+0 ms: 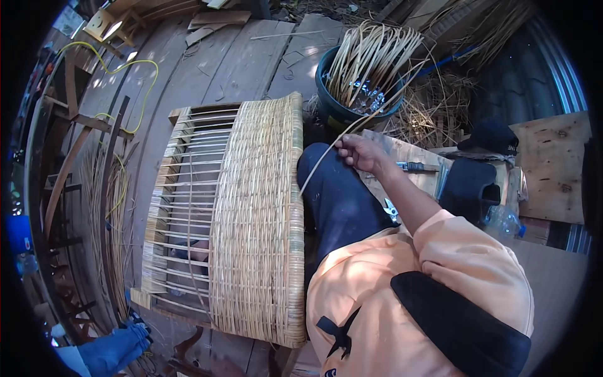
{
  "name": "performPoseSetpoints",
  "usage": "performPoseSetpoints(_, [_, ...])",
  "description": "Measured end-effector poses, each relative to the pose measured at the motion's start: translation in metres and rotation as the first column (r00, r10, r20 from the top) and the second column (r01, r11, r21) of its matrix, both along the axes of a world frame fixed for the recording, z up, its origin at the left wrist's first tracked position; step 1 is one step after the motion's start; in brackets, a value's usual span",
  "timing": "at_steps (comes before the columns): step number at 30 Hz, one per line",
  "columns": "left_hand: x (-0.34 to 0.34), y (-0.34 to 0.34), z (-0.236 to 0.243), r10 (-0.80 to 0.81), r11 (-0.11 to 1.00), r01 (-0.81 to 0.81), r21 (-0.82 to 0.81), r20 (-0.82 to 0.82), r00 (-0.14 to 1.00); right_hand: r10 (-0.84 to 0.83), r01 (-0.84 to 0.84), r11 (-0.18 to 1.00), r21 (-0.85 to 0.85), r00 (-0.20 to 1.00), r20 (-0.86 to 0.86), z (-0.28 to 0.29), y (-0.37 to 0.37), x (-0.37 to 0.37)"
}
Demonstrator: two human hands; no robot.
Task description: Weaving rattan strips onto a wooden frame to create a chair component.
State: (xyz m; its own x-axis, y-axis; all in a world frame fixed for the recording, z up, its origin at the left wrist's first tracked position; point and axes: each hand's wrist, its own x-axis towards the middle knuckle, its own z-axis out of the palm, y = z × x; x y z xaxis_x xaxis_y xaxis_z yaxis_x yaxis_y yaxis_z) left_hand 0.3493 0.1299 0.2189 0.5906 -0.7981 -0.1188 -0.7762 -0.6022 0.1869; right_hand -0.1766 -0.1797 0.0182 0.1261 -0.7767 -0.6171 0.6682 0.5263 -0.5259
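Note:
My right hand (pixel 361 152) is closed, pinching a long thin cane strand (pixel 321 161). One end of the strand meets the right edge of a woven cane panel (pixel 257 213); beyond my fingers it runs up past the bucket. The panel stretches over a wooden frame (pixel 154 232), tightly woven on its right side. On its left, bare strands cross with gaps between them. Through these gaps something skin-coloured and dark shows beneath, too hidden to name. My left hand is not visible. My right knee, in dark trousers (pixel 345 195), lies against the panel's right edge.
A dark bucket (pixel 323 94) holds bent cane strands (pixel 370 60) in water at the far side. On the right lie a black cap (pixel 490 137), a clear plastic bottle (pixel 502 221) and a plywood board (pixel 556 169). A yellow cord (pixel 155 81) and long loose canes are at left.

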Motion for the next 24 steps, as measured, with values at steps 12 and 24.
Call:
performPoseSetpoints(12, [-0.166,-0.136,-0.072,-0.553,0.83,0.521,-0.199,-0.409,0.726,0.214,-0.19,0.968,-0.163,0.966,0.147,0.05,-0.003,0.07])
performPoseSetpoints(24, [-0.045,-0.068,-0.013,0.09,0.906,0.229,0.356,-0.691,0.717,0.247,-0.255,0.959,-0.123,0.966,-0.074,0.051,-0.022,0.144])
